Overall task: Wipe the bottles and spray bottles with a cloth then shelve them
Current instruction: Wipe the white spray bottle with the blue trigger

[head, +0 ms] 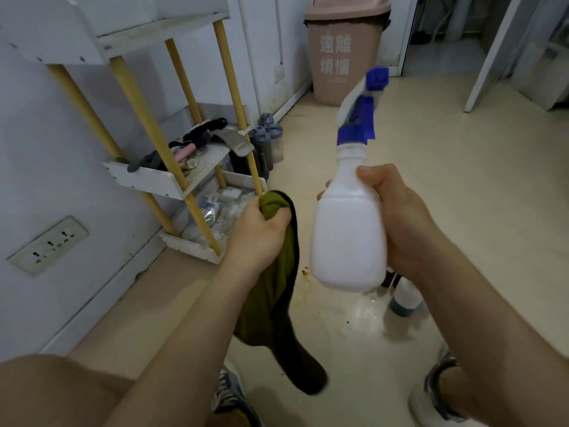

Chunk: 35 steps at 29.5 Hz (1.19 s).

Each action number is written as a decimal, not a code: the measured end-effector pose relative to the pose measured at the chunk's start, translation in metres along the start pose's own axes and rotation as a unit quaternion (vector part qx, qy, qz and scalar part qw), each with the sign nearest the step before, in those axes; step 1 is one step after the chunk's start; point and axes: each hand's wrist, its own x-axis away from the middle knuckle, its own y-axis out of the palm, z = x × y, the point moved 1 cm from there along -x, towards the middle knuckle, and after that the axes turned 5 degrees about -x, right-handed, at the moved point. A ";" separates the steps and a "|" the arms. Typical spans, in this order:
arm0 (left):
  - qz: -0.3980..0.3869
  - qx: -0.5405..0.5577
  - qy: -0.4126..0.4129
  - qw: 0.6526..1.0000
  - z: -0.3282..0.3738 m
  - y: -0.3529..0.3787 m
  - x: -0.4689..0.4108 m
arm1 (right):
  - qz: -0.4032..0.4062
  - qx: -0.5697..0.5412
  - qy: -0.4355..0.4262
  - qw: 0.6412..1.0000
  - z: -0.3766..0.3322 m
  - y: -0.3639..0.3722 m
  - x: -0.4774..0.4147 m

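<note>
— Left forearm [197,334] nearest us, reaching forward; left hand [261,232] fisted round the green cloth [274,291], tail hanging.
— We note right hand [403,223] wraps the white spray bottle [348,238], nozzle up, above the floor [462,180], right of the shelf [144,180].

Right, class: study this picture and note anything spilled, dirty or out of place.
A brownish stain marks the floor, seen just below-left of the white spray bottle. Grey-capped bottles stand on the floor next to the shelf, not on it.
</note>
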 end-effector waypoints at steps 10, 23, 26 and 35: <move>-0.132 0.199 0.002 0.971 0.052 -0.028 0.006 | 0.129 0.045 -0.037 0.990 0.013 0.021 0.000; -0.077 0.071 0.243 0.964 0.028 -0.005 0.033 | 0.220 0.064 -0.169 0.959 0.002 -0.004 -0.009; 0.025 0.031 0.352 0.935 0.022 -0.002 0.026 | 0.188 0.062 -0.161 0.967 -0.008 -0.001 -0.002; -0.134 0.289 0.031 0.947 0.043 0.015 0.024 | 0.059 -0.002 -0.155 0.986 -0.003 0.020 0.005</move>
